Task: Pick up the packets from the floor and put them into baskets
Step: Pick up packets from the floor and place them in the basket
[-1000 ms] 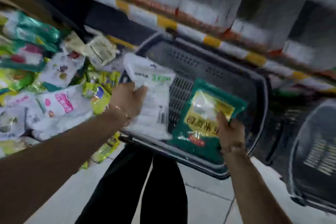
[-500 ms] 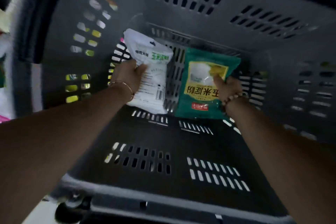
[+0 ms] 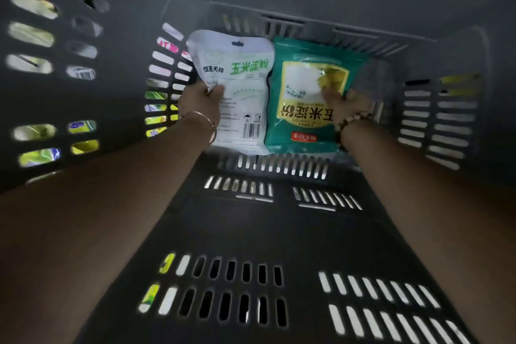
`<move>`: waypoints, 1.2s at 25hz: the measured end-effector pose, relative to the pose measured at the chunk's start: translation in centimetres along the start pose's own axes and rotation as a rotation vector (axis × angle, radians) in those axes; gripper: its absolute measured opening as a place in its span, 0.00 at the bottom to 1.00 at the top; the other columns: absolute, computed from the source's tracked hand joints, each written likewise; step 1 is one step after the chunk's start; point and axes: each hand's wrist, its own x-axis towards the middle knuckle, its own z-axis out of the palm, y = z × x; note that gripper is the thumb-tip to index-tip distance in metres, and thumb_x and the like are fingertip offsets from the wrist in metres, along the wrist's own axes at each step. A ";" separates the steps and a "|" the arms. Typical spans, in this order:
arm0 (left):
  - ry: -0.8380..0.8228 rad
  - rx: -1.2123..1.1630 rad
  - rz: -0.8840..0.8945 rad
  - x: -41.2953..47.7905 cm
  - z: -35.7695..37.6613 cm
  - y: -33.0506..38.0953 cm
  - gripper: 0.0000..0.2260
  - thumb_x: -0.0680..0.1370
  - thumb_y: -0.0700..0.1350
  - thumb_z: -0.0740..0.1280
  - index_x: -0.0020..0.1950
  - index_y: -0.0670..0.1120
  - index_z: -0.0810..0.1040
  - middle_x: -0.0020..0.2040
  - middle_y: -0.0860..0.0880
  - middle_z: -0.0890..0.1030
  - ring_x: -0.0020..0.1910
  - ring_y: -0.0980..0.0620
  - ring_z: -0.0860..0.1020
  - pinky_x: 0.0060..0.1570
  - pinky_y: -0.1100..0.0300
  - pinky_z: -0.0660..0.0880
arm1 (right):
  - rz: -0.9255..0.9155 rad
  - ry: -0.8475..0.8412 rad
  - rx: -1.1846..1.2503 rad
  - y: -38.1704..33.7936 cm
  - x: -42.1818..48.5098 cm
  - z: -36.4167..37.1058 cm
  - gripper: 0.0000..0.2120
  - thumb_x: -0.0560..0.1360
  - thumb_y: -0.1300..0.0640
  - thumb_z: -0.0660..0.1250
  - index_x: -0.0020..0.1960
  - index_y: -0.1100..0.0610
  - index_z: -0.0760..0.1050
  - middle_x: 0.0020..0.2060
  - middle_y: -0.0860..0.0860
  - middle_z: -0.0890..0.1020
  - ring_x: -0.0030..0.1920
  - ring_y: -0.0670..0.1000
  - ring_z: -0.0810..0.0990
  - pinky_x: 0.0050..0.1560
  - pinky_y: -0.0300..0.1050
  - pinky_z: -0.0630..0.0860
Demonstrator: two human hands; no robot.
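Both my arms reach deep into a dark grey slotted basket (image 3: pixel 251 232). My left hand (image 3: pixel 199 101) grips the left edge of a white packet (image 3: pixel 243 87) with green lettering. My right hand (image 3: pixel 344 105) grips the right side of a green packet (image 3: pixel 304 98) with a yellow label. The two packets lie side by side against the far end of the basket, the white one to the left. A thin bangle circles my left wrist and a bead bracelet my right.
The basket's walls close in on all sides, slotted on the left (image 3: pixel 42 64) and on the right (image 3: pixel 441 120). Through the left slots show bits of several colourful packets (image 3: pixel 39 155) outside the basket.
From above the basket rim, both hands have carried the packets down inside and forward to its far end. The view has moved deeper into the basket.
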 end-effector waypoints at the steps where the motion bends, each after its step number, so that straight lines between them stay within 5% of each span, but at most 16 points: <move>1: -0.031 0.055 -0.030 0.5 0.1 0.2 0.15 0.77 0.47 0.65 0.53 0.35 0.79 0.52 0.36 0.80 0.55 0.39 0.78 0.56 0.52 0.74 | 0.020 0.007 -0.035 -0.2 0.5 0.1 0.13 0.75 0.48 0.66 0.46 0.58 0.76 0.36 0.51 0.79 0.38 0.49 0.78 0.36 0.36 0.74; 3: -0.101 0.165 -0.085 1.2 0.5 1.0 0.16 0.78 0.48 0.64 0.56 0.37 0.78 0.56 0.38 0.80 0.57 0.40 0.77 0.53 0.55 0.72 | 0.092 0.014 -0.190 -0.8 1.4 0.4 0.21 0.73 0.42 0.65 0.54 0.60 0.75 0.47 0.57 0.81 0.49 0.56 0.80 0.47 0.45 0.77; 5: -0.107 0.183 -0.122 1.6 1.0 1.7 0.15 0.78 0.47 0.65 0.59 0.38 0.77 0.58 0.42 0.79 0.55 0.44 0.77 0.49 0.57 0.71 | 0.172 0.004 -0.266 -1.2 1.6 0.5 0.26 0.71 0.38 0.65 0.55 0.60 0.76 0.49 0.58 0.81 0.50 0.57 0.80 0.48 0.48 0.77; 9: -0.071 0.202 -0.151 0.8 0.7 1.8 0.17 0.78 0.48 0.65 0.62 0.40 0.75 0.58 0.42 0.79 0.58 0.43 0.76 0.55 0.56 0.70 | 0.181 0.027 -0.234 -1.5 0.3 0.1 0.22 0.72 0.40 0.66 0.49 0.60 0.73 0.46 0.55 0.80 0.42 0.55 0.79 0.38 0.47 0.78; 13: -0.065 0.090 -0.219 -1.6 -1.2 1.8 0.18 0.77 0.50 0.65 0.60 0.38 0.77 0.55 0.40 0.80 0.56 0.42 0.77 0.50 0.55 0.72 | 0.083 0.057 -0.377 -2.4 -2.8 -1.8 0.20 0.75 0.48 0.66 0.61 0.59 0.69 0.44 0.54 0.74 0.31 0.46 0.65 0.26 0.37 0.58; 17: -0.089 -0.066 -0.295 -5.2 -3.7 3.6 0.15 0.77 0.38 0.63 0.63 0.35 0.74 0.52 0.36 0.79 0.51 0.45 0.76 0.36 0.61 0.68 | 0.024 0.017 -0.465 -4.4 -7.0 -3.7 0.23 0.75 0.50 0.66 0.66 0.58 0.67 0.57 0.57 0.76 0.50 0.55 0.76 0.34 0.36 0.64; 21: -0.119 -0.205 -0.287 -10.6 -7.3 7.2 0.16 0.76 0.35 0.64 0.64 0.37 0.74 0.62 0.39 0.77 0.62 0.42 0.74 0.56 0.58 0.71 | -0.054 -0.017 -0.509 -7.3 -13.1 -5.7 0.19 0.75 0.54 0.65 0.64 0.57 0.71 0.59 0.56 0.77 0.52 0.54 0.76 0.44 0.40 0.71; 23: -0.069 -0.302 -0.209 -14.2 -9.9 8.9 0.15 0.74 0.32 0.65 0.60 0.36 0.76 0.58 0.38 0.79 0.59 0.40 0.76 0.59 0.56 0.71 | -0.095 -0.029 -0.460 -9.0 -16.8 -6.9 0.18 0.74 0.56 0.64 0.64 0.55 0.72 0.59 0.55 0.78 0.57 0.55 0.76 0.53 0.44 0.73; 28: -0.076 -0.423 -0.049 -22.3 -16.7 10.2 0.13 0.73 0.31 0.64 0.56 0.37 0.77 0.50 0.43 0.79 0.43 0.55 0.76 0.38 0.79 0.69 | -0.243 -0.072 -0.311 -11.9 -25.9 -9.6 0.16 0.73 0.55 0.67 0.60 0.53 0.75 0.52 0.50 0.81 0.44 0.45 0.77 0.44 0.38 0.72; 30: -0.060 -0.454 -0.027 -24.6 -19.4 9.6 0.13 0.74 0.31 0.65 0.57 0.39 0.77 0.49 0.44 0.78 0.40 0.60 0.75 0.39 0.77 0.70 | -0.325 -0.126 -0.334 -12.5 -28.8 -9.9 0.15 0.73 0.55 0.68 0.59 0.54 0.75 0.52 0.50 0.82 0.49 0.47 0.79 0.51 0.41 0.74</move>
